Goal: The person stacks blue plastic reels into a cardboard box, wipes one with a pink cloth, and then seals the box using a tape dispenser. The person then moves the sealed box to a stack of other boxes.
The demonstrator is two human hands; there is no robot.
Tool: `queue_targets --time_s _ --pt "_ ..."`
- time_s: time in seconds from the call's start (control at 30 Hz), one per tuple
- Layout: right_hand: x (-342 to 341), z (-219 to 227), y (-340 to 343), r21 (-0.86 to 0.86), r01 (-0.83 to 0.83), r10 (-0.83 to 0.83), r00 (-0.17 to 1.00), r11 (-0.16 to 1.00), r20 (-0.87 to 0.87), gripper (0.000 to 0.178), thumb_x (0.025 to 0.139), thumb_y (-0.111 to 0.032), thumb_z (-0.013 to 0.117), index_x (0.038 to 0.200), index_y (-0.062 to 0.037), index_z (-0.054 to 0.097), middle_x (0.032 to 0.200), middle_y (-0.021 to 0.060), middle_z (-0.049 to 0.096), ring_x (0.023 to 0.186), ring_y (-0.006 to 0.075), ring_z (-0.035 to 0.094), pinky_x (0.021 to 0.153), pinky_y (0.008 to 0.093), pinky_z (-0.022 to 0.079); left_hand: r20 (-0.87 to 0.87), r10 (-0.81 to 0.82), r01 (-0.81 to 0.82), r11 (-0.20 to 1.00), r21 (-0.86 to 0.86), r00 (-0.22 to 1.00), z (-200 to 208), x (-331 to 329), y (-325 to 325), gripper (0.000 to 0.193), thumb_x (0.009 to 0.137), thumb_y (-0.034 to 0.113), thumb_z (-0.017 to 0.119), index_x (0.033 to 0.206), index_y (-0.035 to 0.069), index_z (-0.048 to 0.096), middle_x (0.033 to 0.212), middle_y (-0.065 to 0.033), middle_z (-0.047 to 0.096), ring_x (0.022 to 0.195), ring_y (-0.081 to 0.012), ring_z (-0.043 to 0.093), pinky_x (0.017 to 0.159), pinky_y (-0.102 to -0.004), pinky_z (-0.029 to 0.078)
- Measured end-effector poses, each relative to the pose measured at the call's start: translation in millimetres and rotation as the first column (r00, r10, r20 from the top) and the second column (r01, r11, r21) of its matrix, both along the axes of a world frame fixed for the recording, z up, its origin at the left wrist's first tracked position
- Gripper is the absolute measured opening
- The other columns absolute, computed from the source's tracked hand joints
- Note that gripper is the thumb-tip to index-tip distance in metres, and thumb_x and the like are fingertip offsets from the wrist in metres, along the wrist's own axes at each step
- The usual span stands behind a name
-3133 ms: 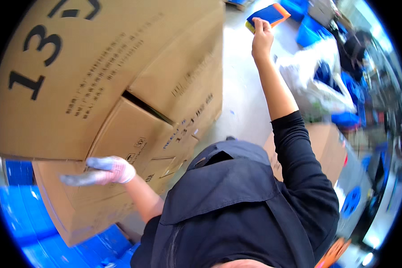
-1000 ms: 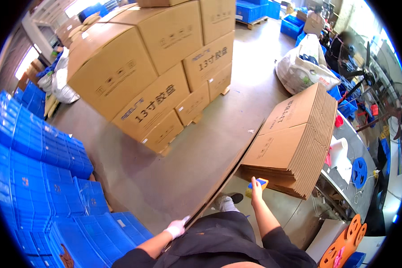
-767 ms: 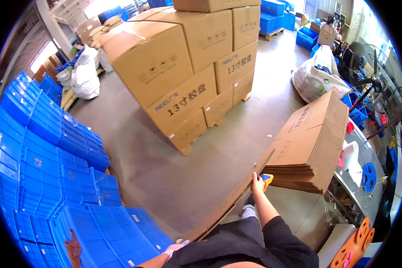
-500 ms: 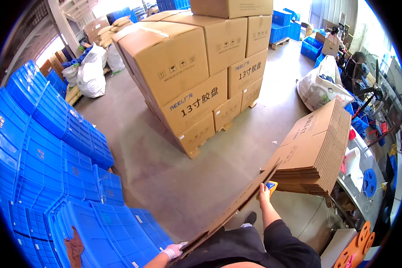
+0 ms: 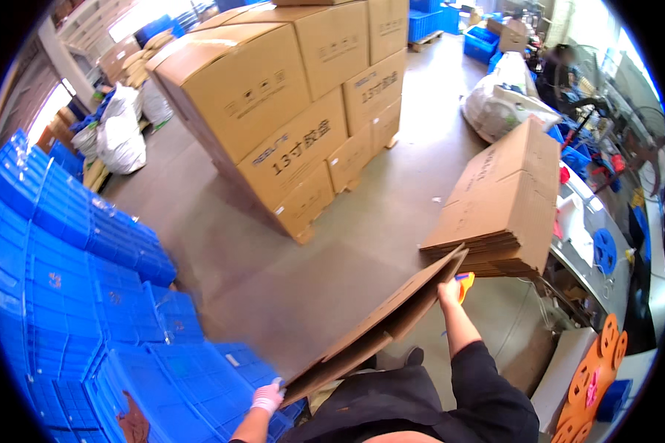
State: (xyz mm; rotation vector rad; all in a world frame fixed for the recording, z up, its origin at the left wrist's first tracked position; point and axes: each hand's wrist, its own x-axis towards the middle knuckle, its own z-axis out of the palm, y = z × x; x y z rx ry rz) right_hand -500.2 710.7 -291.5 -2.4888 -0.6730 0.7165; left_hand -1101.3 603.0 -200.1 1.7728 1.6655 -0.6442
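Observation:
A partly opened, flat brown cardboard box (image 5: 362,325) slants across in front of my body, with a gap between its walls. My left hand (image 5: 268,396), in a pale glove or wrap, is closed on its lower left end. At the upper right end my right hand (image 5: 448,292) is closed by the box's edge. An orange-yellow tool (image 5: 465,286) with a blue part sticks out of that same hand; its kind I cannot make out. Just beyond the right hand stands a thick stack of folded cardboard boxes (image 5: 495,196).
Taped cartons (image 5: 273,103) are piled on a pallet ahead. Blue plastic crates (image 5: 74,273) line the left side. On the right are a workbench (image 5: 587,251) with a blue reel, an orange reel-shaped piece (image 5: 591,384) and a white sack (image 5: 502,103). A person sits farther back.
The box's walls have spread apart, so its inside shows. Both hands have moved up a little in view, the left one also leftward. The whole view has shifted.

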Motion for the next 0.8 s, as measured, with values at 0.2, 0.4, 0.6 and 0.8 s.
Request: queue_targets --time_s 0.2,0.4,0.6,0.8 --pt "6.0 -10.6 -237.6 0.123 0.148 -0.142 0.988 0.981 -0.056 0.071 0.067 -0.004 0.060 0.136 -0.0020 0.042 0.130 0.0170 0.052 0.126 0.0308 0.046 0.105 0.0332 0.035 -0.100 -0.254 0.268 0.948 0.172 0.962 48.3 1.1 86.5 0.046 0.088 0.032 0.055 0.130 0.017 0.048 0.097 -0.0185 0.067 0.090 -0.0361 0.064 0.079 -0.0465 0.050" --pt "-36.8 34.1 -369.0 0.201 0.420 -0.429 0.903 0.885 0.000 0.060 0.069 -0.006 0.062 0.127 0.0029 0.049 0.128 0.0239 0.046 0.118 0.0406 0.044 0.106 0.0405 0.032 -0.021 -0.441 0.418 0.834 0.361 0.897 56.5 144.1 176.2 0.050 0.086 0.029 0.057 0.134 0.017 0.045 0.101 -0.0172 0.066 0.092 -0.0370 0.063 0.081 -0.0472 0.050" --pt "-50.9 63.4 -475.1 -0.075 0.401 -0.385 0.907 0.913 0.172 0.062 0.076 -0.012 0.066 0.133 0.0010 0.044 0.136 0.0280 0.040 0.127 0.0434 0.036 0.110 0.0461 0.026 0.081 -0.547 0.422 0.724 0.545 0.833 47.4 367.0 175.7 0.034 0.087 0.020 0.055 0.117 0.004 0.054 0.093 -0.0225 0.065 0.088 -0.0396 0.063 0.079 -0.0464 0.050" --pt "-43.4 71.3 -529.3 -0.172 0.408 -0.374 0.906 0.897 0.198 0.058 0.076 -0.009 0.064 0.129 0.0026 0.046 0.119 0.0300 0.046 0.114 0.0457 0.045 0.098 0.0468 0.039 0.162 -0.629 0.520 0.739 0.428 0.760 15.7 475.5 114.7 0.020 0.089 0.019 0.056 0.101 0.003 0.056 0.084 -0.0224 0.065 0.082 -0.0398 0.063 0.075 -0.0466 0.049"
